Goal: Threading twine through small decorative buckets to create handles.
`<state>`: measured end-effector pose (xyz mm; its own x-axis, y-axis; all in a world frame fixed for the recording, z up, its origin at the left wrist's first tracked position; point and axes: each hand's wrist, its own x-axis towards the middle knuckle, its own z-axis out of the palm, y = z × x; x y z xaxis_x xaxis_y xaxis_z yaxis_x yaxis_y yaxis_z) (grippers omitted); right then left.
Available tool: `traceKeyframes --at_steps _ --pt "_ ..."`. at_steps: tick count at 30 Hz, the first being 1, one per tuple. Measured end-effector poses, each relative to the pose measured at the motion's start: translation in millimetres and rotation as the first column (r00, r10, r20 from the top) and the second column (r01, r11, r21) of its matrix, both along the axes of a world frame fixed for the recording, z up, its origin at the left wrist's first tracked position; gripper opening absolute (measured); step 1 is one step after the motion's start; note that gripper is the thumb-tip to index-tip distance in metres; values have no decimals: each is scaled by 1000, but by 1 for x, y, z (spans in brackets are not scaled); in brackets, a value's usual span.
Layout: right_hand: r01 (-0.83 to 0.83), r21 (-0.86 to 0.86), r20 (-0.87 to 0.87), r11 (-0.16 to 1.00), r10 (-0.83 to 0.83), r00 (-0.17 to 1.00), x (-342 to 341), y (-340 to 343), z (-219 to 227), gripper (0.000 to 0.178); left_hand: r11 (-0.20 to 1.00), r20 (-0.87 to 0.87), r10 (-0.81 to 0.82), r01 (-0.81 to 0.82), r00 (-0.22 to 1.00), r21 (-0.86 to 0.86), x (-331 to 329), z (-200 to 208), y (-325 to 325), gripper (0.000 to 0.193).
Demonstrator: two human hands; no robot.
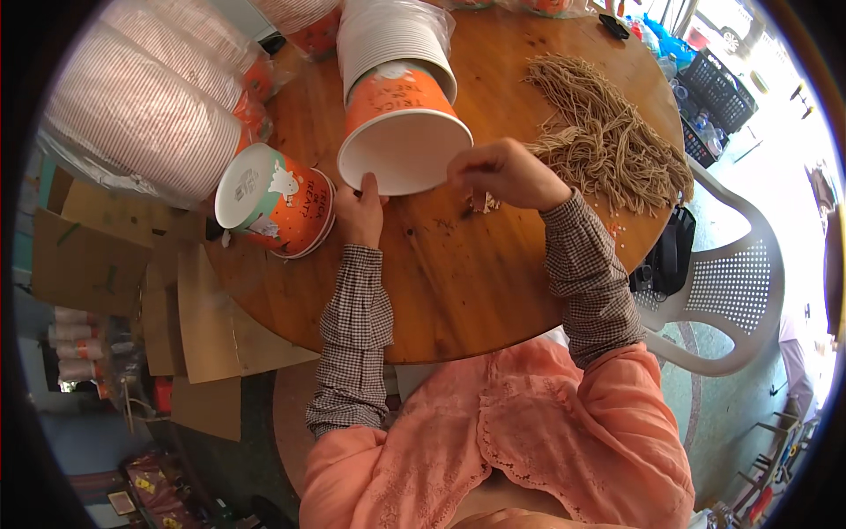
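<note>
An orange paper bucket (410, 154) with a white inside lies on its side on the round wooden table, its mouth toward me. Behind it runs a nested stack of white-rimmed buckets (392, 42) in clear plastic. My left hand (359, 216) grips the bucket's lower left rim, thumb at the mouth's edge. At the right rim, my right hand (511, 175) is closed with its fingers pinched together; whatever is between them is too small to make out. Left of my left hand stands another orange bucket (295, 204) with a ghost print, its pale green-edged base up.
A heap of tan cords (608, 132) covers the table's right side. Wrapped bucket stacks (145, 115) crowd the left edge, above open cardboard boxes (207, 309). A grey plastic chair (736, 291) with a black bag (674, 251) stands at right, near dark crates (718, 93).
</note>
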<state>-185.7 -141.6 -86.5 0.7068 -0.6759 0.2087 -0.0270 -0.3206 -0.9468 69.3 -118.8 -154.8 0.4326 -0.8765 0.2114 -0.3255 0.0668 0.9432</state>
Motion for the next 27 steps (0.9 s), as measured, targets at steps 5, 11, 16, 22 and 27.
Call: traceKeyframes --at_steps 5,11,16,22,27 --pt "208 -433 -246 877 -337 909 14 -3 -28 9 992 112 10 -24 994 124 -3 -12 -14 27" --pt "429 -418 -47 800 -491 870 23 -30 -60 14 999 84 31 -34 996 39 -13 -9 -51 27" --pt "431 -202 -21 880 -443 896 29 -30 -55 14 997 10 54 -55 998 62 8 -22 -62 33" --pt "303 69 2 950 -304 953 29 -1 -33 14 993 125 10 5 992 -119 -22 7 -4 38" --pt "310 -164 140 936 -289 947 41 9 -36 14 941 20 -322 322 947 -99 -51 7 20 45"
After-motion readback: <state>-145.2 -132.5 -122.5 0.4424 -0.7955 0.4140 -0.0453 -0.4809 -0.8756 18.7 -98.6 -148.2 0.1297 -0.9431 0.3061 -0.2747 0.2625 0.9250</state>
